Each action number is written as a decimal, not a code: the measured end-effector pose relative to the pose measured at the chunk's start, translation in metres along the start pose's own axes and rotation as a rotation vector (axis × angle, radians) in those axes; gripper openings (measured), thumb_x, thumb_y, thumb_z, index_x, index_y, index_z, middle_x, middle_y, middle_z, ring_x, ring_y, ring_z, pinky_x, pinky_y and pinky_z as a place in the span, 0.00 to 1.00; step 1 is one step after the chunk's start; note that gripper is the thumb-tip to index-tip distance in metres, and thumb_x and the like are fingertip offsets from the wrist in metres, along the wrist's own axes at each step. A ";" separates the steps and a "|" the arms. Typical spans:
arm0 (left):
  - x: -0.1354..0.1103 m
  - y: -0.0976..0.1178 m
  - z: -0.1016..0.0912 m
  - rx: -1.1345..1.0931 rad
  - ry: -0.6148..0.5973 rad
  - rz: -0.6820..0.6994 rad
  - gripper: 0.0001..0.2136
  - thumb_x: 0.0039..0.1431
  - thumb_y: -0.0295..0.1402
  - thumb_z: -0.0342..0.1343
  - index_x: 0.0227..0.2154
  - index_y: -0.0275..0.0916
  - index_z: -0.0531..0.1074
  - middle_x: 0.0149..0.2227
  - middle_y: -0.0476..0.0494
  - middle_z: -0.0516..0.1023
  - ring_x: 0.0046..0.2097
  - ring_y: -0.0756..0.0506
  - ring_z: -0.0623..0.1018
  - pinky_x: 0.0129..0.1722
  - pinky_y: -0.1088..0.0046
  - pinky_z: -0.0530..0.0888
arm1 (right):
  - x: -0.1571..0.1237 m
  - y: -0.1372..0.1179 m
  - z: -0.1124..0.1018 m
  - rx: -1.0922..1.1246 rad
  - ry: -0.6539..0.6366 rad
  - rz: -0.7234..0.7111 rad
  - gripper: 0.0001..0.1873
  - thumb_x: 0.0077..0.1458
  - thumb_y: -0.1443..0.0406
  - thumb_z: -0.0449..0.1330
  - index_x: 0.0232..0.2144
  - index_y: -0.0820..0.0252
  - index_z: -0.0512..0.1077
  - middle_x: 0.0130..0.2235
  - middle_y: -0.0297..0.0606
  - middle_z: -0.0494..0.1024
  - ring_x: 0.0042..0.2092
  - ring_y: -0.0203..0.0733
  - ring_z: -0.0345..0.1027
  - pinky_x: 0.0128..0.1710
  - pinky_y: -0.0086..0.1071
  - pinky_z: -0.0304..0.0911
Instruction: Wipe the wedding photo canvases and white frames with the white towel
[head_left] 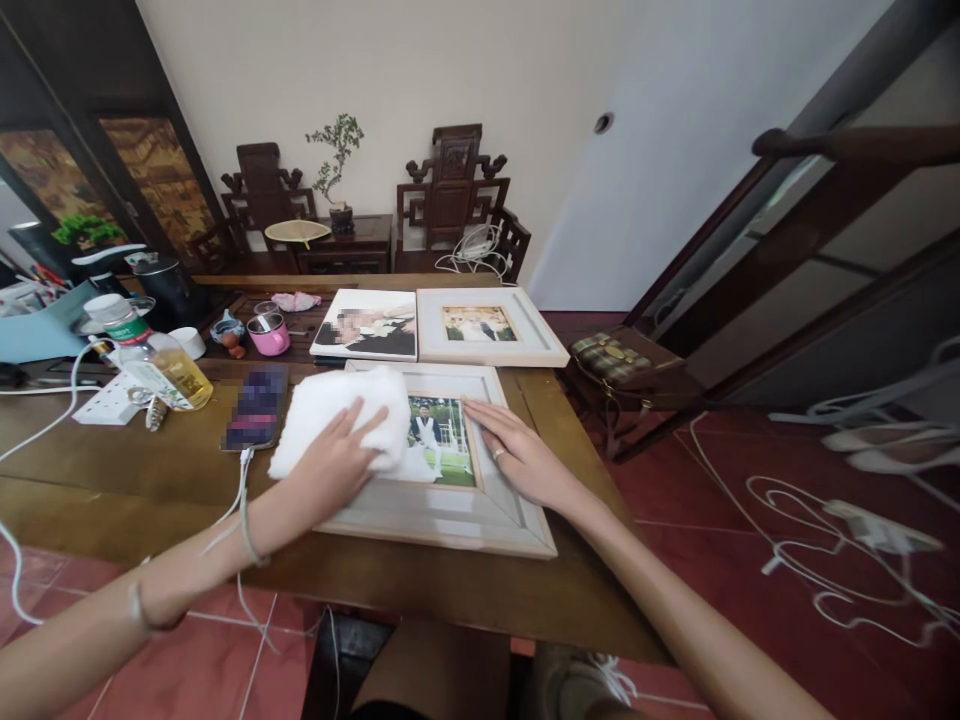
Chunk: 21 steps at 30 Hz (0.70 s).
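Note:
A large white picture frame (480,520) lies flat on the wooden table (135,480) in front of me. My left hand (334,462) presses flat, fingers stretched, on a white cloth (322,405) that covers the frame's left part and the photo's edge. My right hand (517,455) rests open on the frame's right border, fingers flat, with a ring on one finger. The photo (442,440) in the middle shows between both hands.
Behind the frame lie a second white frame (491,330) and an unframed print (367,325). A phone (256,408) with a cable, a bottle (154,355), a pink cup (268,335) and a power strip (112,400) are at left. Cables cross the red floor (817,530) at right.

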<state>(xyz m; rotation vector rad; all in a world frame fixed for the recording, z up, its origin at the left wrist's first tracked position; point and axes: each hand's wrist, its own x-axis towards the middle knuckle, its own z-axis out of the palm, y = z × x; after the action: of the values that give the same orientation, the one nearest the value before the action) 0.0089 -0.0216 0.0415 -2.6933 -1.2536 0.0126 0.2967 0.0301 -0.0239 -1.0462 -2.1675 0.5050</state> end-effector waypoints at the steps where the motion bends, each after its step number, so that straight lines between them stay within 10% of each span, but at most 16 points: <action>1: 0.011 -0.009 0.001 0.005 0.001 -0.011 0.09 0.60 0.28 0.54 0.42 0.35 0.76 0.66 0.35 0.56 0.66 0.31 0.54 0.61 0.51 0.59 | 0.000 0.000 0.000 0.000 -0.001 -0.006 0.27 0.58 0.71 0.47 0.59 0.57 0.65 0.62 0.42 0.66 0.64 0.47 0.57 0.64 0.53 0.53; 10: 0.037 -0.037 -0.002 0.057 -0.032 0.082 0.14 0.60 0.18 0.43 0.42 0.27 0.73 0.49 0.32 0.74 0.65 0.36 0.58 0.62 0.54 0.58 | -0.001 0.003 0.001 0.018 0.014 -0.015 0.31 0.55 0.73 0.46 0.59 0.55 0.65 0.62 0.40 0.66 0.64 0.47 0.57 0.64 0.55 0.52; 21: -0.054 0.050 -0.037 0.032 -0.142 0.141 0.08 0.55 0.27 0.55 0.37 0.32 0.76 0.57 0.31 0.70 0.64 0.35 0.61 0.64 0.59 0.58 | 0.000 0.000 0.002 0.009 0.055 -0.007 0.29 0.55 0.73 0.47 0.58 0.56 0.67 0.60 0.40 0.69 0.63 0.47 0.59 0.64 0.54 0.53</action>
<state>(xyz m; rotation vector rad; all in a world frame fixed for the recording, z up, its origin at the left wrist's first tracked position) 0.0145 -0.1001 0.0663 -2.7898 -1.0852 0.2443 0.2950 0.0304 -0.0254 -1.0356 -2.1179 0.4774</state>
